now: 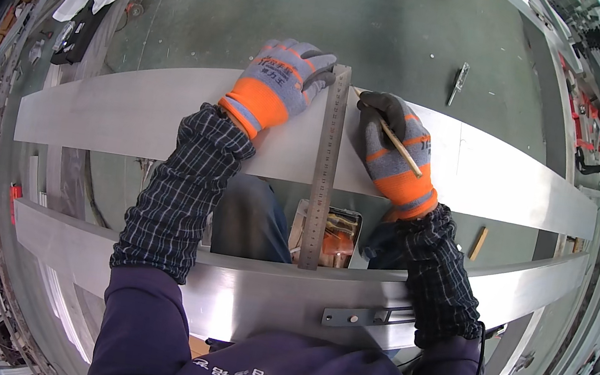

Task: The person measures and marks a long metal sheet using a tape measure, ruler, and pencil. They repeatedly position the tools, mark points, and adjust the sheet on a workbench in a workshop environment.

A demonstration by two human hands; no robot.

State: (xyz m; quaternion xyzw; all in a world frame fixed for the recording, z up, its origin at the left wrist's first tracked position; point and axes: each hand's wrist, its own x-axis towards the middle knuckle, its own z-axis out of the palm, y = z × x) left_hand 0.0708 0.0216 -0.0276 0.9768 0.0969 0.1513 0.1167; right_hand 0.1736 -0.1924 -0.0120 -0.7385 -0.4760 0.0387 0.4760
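Observation:
Both hands wear grey work gloves with orange bands. A long steel ruler (326,160) lies across the gap between a far flat metal bar (149,104) and a near metal bar (255,278). My left hand (278,85) is at the far bar's back edge, fingers curled against the ruler's left side near its far end; its fingertips are partly hidden. In my right hand (394,141) is a pencil (403,153), pinched between the fingers. Its tip rests by the ruler's right side at the far bar's back edge.
Below the gap, an open box (339,244) with orange items stands between my knees. A small wooden strip (478,244) and a metal piece (458,84) lie on the green floor. A slotted metal plate (354,317) is on the near bar. A black case (91,24) stands far left.

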